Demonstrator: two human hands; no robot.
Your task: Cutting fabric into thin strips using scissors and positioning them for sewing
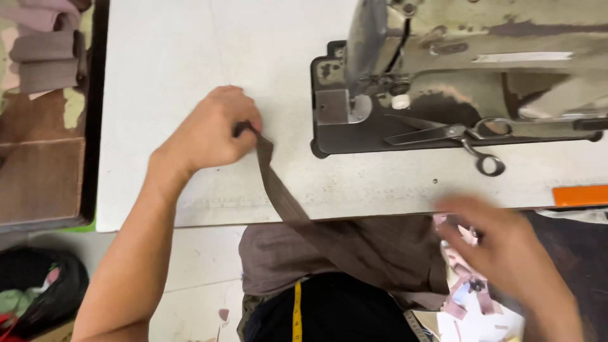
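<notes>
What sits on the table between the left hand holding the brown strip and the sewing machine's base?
Nothing: in the head view, only bare white table separates the left hand, pinching the brown fabric strip, from the sewing machine base.

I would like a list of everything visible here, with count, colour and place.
sewing machine: one, worn cream, table's right.
scissors: one, metal, on machine's dark base.
table: one, white.
fabric strip: one, grey-brown, from left hand down to lap.
fabric piece: one, grey-brown, on lap.
folded fabrics: several, grey-brown and pinkish, top left.
measuring tape: one, yellow, bottom centre.
small labels: several, pink, lower right.
black bag: one, floor left.
left hand: pinching the strip.
right hand: blurred, over the labels.
</notes>
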